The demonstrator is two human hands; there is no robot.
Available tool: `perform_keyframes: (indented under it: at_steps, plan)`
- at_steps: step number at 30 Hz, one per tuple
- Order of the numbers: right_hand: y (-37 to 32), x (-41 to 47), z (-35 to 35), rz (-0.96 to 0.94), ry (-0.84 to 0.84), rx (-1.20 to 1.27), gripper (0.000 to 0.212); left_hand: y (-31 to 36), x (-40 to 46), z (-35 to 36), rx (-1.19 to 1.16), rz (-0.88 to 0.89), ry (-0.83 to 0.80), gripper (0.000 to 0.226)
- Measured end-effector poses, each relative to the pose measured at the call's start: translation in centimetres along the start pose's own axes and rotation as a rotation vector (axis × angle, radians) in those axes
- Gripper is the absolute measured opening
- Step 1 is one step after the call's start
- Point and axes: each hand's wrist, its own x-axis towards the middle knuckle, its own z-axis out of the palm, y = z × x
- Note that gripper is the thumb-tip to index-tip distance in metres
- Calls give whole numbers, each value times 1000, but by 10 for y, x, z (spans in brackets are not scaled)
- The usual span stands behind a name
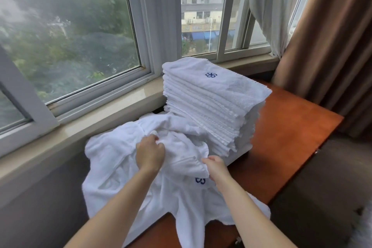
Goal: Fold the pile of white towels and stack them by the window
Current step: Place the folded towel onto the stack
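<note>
The loose towel (177,153) lies crumpled on top of the unfolded pile (124,197), which sprawls over the near-left end of the tabletop (285,133) and hangs off its front edge. My left hand (150,154) has its fingers curled into a bunch of cloth near the towel's middle, and my right hand (216,168) pinches its hemmed edge on the right. I read that two-point hold as a way to peel this one towel free of the ones beneath and find its edges before folding; a blue emblem (200,180) shows on the layer just under my right hand.

Just beyond, touching the pile's far side, stands the folded stack (211,106), tall and tight against the window sill (112,104). It leans a little, its layers stepping out toward me, so I'd judge each new towel needs squaring before it goes on top. The brown curtain (332,36) hangs to the right, well apart from the work.
</note>
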Motion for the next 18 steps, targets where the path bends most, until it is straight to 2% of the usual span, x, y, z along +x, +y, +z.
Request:
perform_keyframes:
  at_steps: [3, 5, 6, 9, 10, 13, 15, 16, 18]
  plan:
    - [4, -10, 12, -3, -36, -12, 27, -23, -8, 0, -69, 7, -103, 46]
    - [3, -17, 18, -13, -65, 9, 11, -39, -12, 1, -52, 67, -251, 66]
    - [2, -22, 20, -19, -72, -11, 10, -45, -14, 1, -35, 67, -322, 74]
    - [-9, -30, 20, -99, -30, 56, 27, -54, -17, -1, -15, 34, -409, 85]
    - [-14, -31, 17, -146, 15, 144, 25, -57, -16, 0, -3, 38, -396, 80]
    - [-29, -37, 10, -254, 236, 544, 22, -56, -12, -2, 114, 69, -306, 49]
    - [-33, -38, 8, -280, 385, 722, 14, -56, -7, -5, 163, 82, -189, 44]
    - [-33, -40, 9, -257, 451, 686, 14, -55, -5, -6, 170, 92, -128, 50]
    - [-26, -36, 11, -132, 541, 364, 18, -53, 2, -11, 162, 58, -66, 62]
